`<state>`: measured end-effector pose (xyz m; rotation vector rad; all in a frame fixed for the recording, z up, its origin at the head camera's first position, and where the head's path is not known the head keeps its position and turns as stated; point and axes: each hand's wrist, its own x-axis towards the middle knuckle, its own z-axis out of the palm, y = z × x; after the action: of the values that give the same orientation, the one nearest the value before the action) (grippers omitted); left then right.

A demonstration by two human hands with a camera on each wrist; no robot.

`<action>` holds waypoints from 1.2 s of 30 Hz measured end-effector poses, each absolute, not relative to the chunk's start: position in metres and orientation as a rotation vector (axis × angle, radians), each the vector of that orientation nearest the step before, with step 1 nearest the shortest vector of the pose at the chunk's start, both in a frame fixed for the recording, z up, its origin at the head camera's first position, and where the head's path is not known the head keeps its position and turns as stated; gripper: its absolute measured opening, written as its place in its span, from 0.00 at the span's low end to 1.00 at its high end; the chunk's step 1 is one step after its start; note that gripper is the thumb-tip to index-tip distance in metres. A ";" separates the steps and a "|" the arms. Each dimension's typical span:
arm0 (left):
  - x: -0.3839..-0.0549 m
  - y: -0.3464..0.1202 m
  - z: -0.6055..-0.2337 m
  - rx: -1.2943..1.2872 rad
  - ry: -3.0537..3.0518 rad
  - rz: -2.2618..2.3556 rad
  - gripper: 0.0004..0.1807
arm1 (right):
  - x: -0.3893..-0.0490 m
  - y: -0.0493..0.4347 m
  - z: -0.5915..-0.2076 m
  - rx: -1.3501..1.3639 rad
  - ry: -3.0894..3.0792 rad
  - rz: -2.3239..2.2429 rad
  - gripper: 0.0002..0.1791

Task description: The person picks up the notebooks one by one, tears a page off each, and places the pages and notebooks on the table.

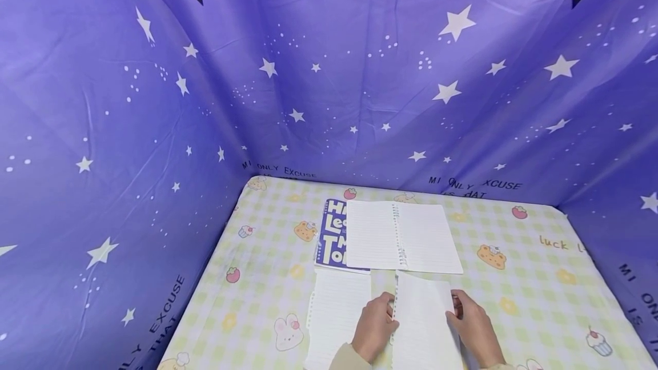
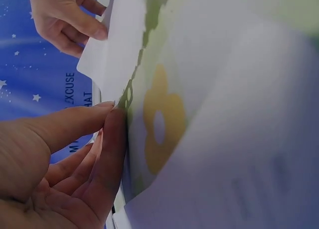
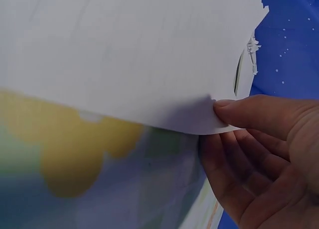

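A loose sheet of paper (image 1: 425, 318) with a torn, holed left edge is held between both hands at the near side of the table. My left hand (image 1: 376, 324) pinches its ragged left edge between thumb and forefinger, as the left wrist view shows up close. On the opposite side, my right hand (image 1: 474, 324) pinches the plain right edge, thumb on top and fingers beneath. Left of my left hand lies another lined sheet (image 1: 339, 313), also with a torn holed edge. Beyond the hands lies an open spiral notebook (image 1: 432, 238) with white pages.
A purple notebook cover (image 1: 331, 238) with large white lettering lies partly under the open notebook. The table (image 1: 267, 256) has a checked cloth with cartoon prints. Purple star-patterned curtains (image 1: 360, 73) enclose its back and sides.
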<state>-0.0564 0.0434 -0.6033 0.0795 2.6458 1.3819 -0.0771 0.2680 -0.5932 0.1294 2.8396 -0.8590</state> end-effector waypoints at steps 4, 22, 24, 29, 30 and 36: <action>-0.057 0.045 -0.603 0.075 2.656 1.348 0.27 | -0.078 0.268 -0.594 0.113 2.847 -0.848 0.25; -0.053 0.045 -0.602 0.107 2.848 1.196 0.27 | -0.073 0.266 -0.593 0.063 2.899 -0.815 0.28; -0.052 0.045 -0.602 0.123 2.869 1.179 0.27 | -0.073 0.266 -0.593 0.075 2.905 -0.801 0.30; -0.052 0.044 -0.602 0.148 2.869 1.166 0.28 | -0.074 0.265 -0.593 0.141 2.899 -0.776 0.34; -0.052 0.044 -0.602 0.150 2.862 1.166 0.28 | -0.074 0.265 -0.593 0.153 2.901 -0.774 0.34; -0.052 0.043 -0.599 0.149 2.841 1.151 0.28 | -0.073 0.263 -0.592 0.170 2.915 -0.757 0.35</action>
<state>-0.0523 0.0435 -0.5988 0.1494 2.8414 1.1512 -0.0732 0.2629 -0.5922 0.1695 2.9149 -0.7572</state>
